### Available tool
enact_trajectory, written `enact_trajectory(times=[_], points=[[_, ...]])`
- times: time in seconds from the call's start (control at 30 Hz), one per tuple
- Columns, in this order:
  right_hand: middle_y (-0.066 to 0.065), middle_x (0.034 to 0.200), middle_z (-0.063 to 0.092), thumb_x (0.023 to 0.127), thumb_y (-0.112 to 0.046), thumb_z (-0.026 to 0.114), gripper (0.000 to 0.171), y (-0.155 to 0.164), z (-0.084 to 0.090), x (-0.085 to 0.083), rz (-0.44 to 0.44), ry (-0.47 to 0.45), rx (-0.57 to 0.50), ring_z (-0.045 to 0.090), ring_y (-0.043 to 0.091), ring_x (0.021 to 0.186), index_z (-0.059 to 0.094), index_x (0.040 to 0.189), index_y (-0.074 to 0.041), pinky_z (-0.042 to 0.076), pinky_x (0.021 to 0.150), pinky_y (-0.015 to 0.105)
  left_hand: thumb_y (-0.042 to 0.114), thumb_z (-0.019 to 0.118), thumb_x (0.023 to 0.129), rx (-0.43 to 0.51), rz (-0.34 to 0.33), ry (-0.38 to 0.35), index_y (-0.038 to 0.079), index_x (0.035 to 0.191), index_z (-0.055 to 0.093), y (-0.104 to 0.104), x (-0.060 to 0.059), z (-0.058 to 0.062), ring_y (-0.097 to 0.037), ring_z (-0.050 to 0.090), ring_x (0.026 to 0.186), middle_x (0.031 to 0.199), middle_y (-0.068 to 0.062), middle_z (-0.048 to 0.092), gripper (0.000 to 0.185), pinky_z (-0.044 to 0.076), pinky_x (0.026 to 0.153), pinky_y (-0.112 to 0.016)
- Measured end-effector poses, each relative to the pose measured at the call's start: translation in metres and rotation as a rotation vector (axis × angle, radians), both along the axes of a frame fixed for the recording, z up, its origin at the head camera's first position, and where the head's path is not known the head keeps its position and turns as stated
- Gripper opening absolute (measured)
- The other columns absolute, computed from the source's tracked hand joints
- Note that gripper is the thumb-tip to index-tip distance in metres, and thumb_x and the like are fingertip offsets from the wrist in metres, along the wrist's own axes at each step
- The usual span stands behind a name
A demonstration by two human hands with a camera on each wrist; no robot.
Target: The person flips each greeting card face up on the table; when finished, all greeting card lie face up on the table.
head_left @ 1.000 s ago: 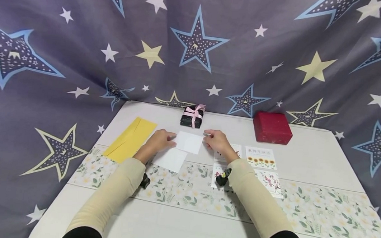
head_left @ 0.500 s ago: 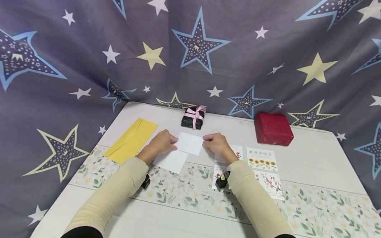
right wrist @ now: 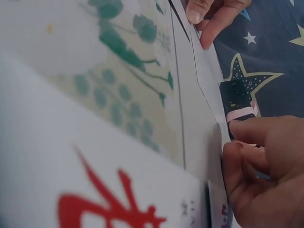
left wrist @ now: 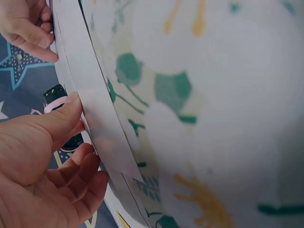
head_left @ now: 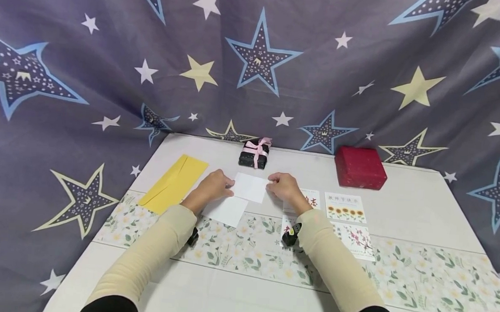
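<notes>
Two blank white cards lie near the table's middle. The upper white card [head_left: 250, 187] overlaps a corner of the lower white card [head_left: 229, 212]. My left hand [head_left: 214, 186] holds the upper card's left edge between thumb and fingers; in the left wrist view the thumb of that left hand [left wrist: 42, 152] lies along the paper's edge. At the opposite edge my right hand [head_left: 285, 187] pinches with thumb and forefinger. Seen from the right wrist, the fingers of the right hand [right wrist: 266, 161] are bent in at the card, partly hiding its edge.
A yellow envelope [head_left: 174, 182] lies left of the left hand. Behind the cards stands a black gift box [head_left: 253, 158] with pink ribbon. Several printed cards, including a sunflower card [head_left: 345, 208], lie under and beside the right forearm. A red box [head_left: 361, 167] stands back right.
The right hand's forefinger, straighter before, has bent in to the white card's right edge. The left hand and both white cards keep nearly the same places; the head view shifts slightly.
</notes>
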State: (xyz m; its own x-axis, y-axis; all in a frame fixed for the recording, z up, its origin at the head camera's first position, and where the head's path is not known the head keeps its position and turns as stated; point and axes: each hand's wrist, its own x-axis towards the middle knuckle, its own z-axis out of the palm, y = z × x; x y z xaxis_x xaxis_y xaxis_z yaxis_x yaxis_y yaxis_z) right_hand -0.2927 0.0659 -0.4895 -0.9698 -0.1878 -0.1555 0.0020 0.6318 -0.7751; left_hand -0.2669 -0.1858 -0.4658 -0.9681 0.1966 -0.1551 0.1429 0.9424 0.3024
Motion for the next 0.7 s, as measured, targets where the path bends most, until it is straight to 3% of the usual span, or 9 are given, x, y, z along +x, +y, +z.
enact_trajectory(times=[0.2,0.37,0.5,0.63,0.7], points=[[0.003,0.083,0.068,0.093,-0.017,0.067,0.038,0.0,0.0,0.0,-0.009,0.021,0.012,0.059,0.011,0.07,0.069,0.129,-0.006,0.047,0.067,0.022,0.028,0.081,0.086,0.02,0.03,-0.016,0.02,0.131,0.069,0.002,0.0,0.001,-0.033,0.061,0.122,0.129,-0.017,0.064,0.047,0.049,0.107,-0.045],[0.005,0.088,0.07,0.093,-0.018,0.066,0.034,-0.001,-0.001,0.0,-0.003,0.035,0.035,0.061,0.013,0.073,0.072,0.126,-0.009,0.05,0.072,0.025,0.028,0.081,0.087,-0.003,0.004,-0.006,0.02,0.132,0.068,0.001,0.001,0.002,-0.032,0.061,0.124,0.132,-0.015,0.065,0.048,0.049,0.108,-0.044],[0.008,0.1,0.074,0.093,-0.019,0.068,0.035,-0.003,0.0,0.0,0.025,0.059,0.076,0.063,0.017,0.084,0.071,0.127,-0.01,0.054,0.084,0.034,0.027,0.081,0.087,-0.024,-0.028,0.016,0.02,0.129,0.071,0.0,0.001,0.001,-0.029,0.062,0.122,0.128,-0.012,0.069,0.044,0.049,0.107,-0.043],[0.011,0.106,0.075,0.092,-0.019,0.071,0.04,-0.008,0.001,0.0,0.079,0.125,0.14,0.064,0.021,0.09,0.069,0.13,-0.007,0.054,0.094,0.041,0.027,0.08,0.087,-0.086,-0.104,0.059,0.012,0.095,0.076,0.0,0.0,0.001,-0.026,0.062,0.101,0.098,-0.009,0.071,0.018,0.053,0.095,-0.041],[0.013,0.104,0.076,0.091,-0.018,0.073,0.041,-0.011,0.002,0.001,0.097,0.145,0.161,0.064,0.023,0.089,0.068,0.131,-0.005,0.054,0.094,0.042,0.027,0.079,0.088,-0.116,-0.14,0.074,0.009,0.08,0.065,0.001,-0.001,0.002,-0.026,0.058,0.093,0.087,-0.009,0.065,0.025,0.053,0.088,-0.04]])
